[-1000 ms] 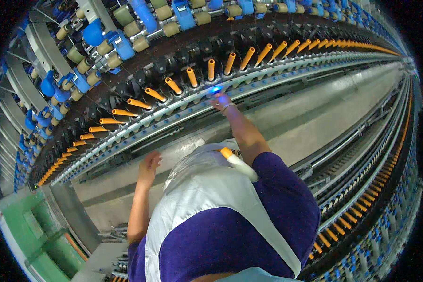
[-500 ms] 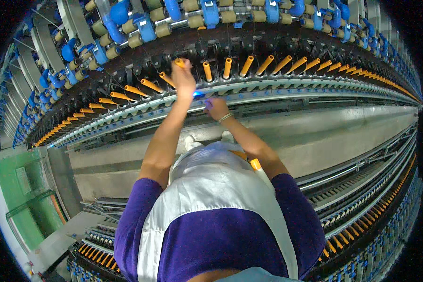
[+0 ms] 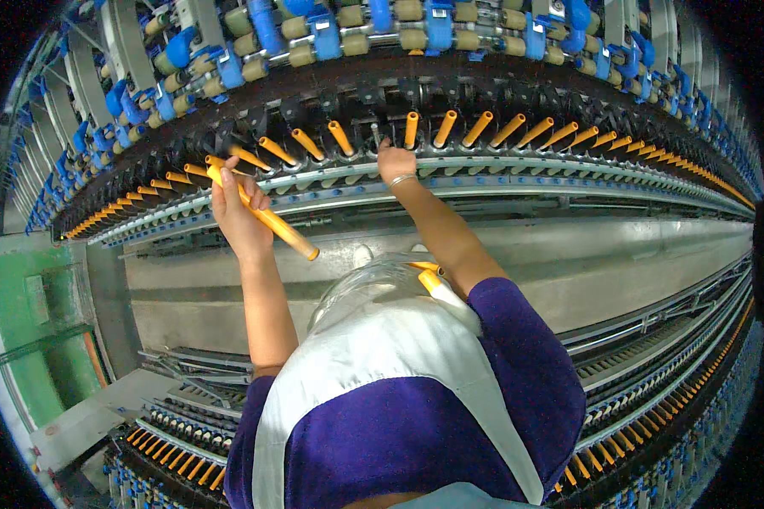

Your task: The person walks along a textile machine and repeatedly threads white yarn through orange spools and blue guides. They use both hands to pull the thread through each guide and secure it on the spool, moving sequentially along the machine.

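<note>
My left hand [image 3: 244,212] is closed around a long orange bobbin tube [image 3: 287,232], tilted, its lower end toward me. It hovers in front of the left part of a row of similar orange tubes [image 3: 307,142] standing on the spinning frame. My right hand [image 3: 396,163] is at the row, fingers curled and thumb up beside a bare metal spindle [image 3: 376,133], between tubed spindles on either side. What its fingertips hold, if anything, is hidden.
Blue clamps and tan rollers [image 3: 412,39] run above the row. A pale metal rail [image 3: 484,159] lies along its front. Orange tubes [image 3: 431,281] stick out at my white apron. Behind me stands another machine with orange tubes [image 3: 603,441]; at left is a green panel [image 3: 25,297].
My left hand has come away from the row, leftward and toward me, with the tube in it. My right hand has risen from the rail to the bare spindle. The view has shifted somewhat.
</note>
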Demonstrator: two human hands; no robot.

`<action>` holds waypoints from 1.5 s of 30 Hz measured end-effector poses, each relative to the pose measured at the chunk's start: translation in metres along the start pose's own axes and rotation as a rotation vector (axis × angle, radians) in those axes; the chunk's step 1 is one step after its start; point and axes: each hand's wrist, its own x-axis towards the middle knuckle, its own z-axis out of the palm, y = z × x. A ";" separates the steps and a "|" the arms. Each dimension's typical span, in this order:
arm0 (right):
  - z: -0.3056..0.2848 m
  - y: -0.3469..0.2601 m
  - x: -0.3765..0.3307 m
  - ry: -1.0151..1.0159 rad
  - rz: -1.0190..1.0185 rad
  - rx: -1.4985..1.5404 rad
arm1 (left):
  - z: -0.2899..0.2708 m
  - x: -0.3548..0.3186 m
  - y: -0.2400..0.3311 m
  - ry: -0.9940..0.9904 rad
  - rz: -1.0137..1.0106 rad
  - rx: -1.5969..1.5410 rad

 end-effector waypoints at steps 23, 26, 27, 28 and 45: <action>0.030 -0.004 -0.015 0.231 0.101 0.086 | 0.001 0.040 -0.019 -0.705 -0.645 -1.031; 0.032 -0.015 -0.006 0.274 0.139 0.072 | -0.023 0.033 -0.016 -0.668 -0.585 -1.120; 0.033 -0.015 -0.006 0.278 0.169 0.075 | -0.035 0.033 -0.013 -0.612 -0.574 -1.066; 0.034 -0.011 -0.009 0.301 0.143 0.122 | -0.047 0.033 -0.011 -0.575 -0.538 -1.098; 0.035 0.001 -0.016 0.537 0.071 0.204 | -0.061 0.051 -0.007 -0.577 -0.547 -1.122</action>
